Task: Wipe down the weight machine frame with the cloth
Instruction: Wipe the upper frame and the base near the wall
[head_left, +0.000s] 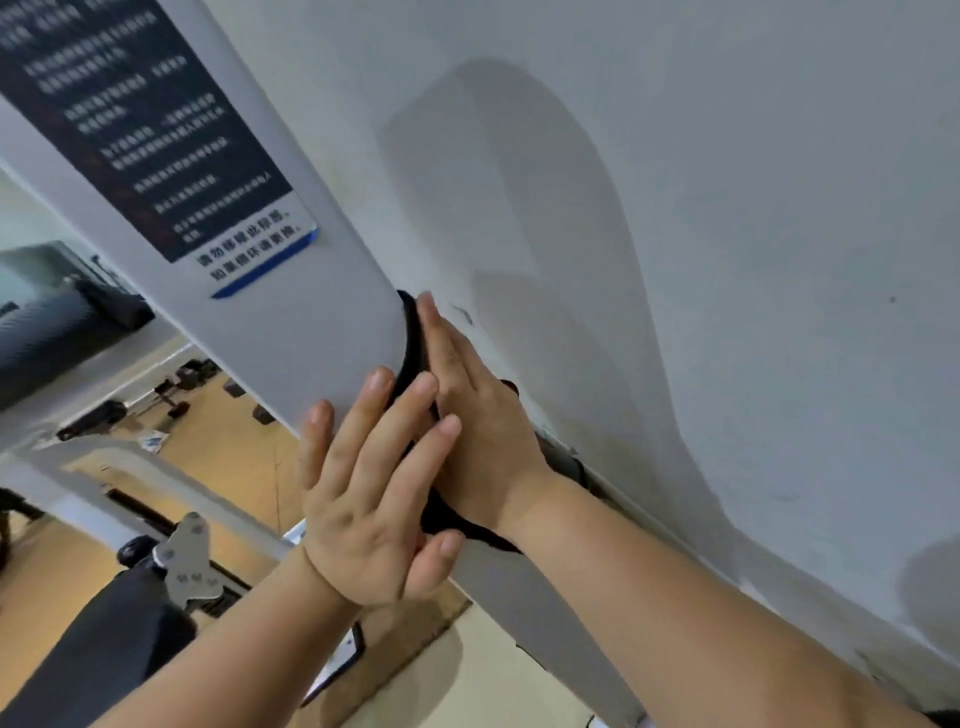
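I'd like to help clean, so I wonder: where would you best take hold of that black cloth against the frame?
Probably the loose fold of the black cloth bunched just below the right hand, by the wrist, reached from below. Higher up it shows only as a thin strip pressed flat between that hand and the pale grey machine frame, leaving nothing to pinch.

Pale grey painted metal frame beam (311, 322): runs slanted, directly under both palms. Black fabric cloth (411, 343): bunched along the beam's far edge, pressed beneath the flat right hand (478, 415) and touching the left hand (374, 493).
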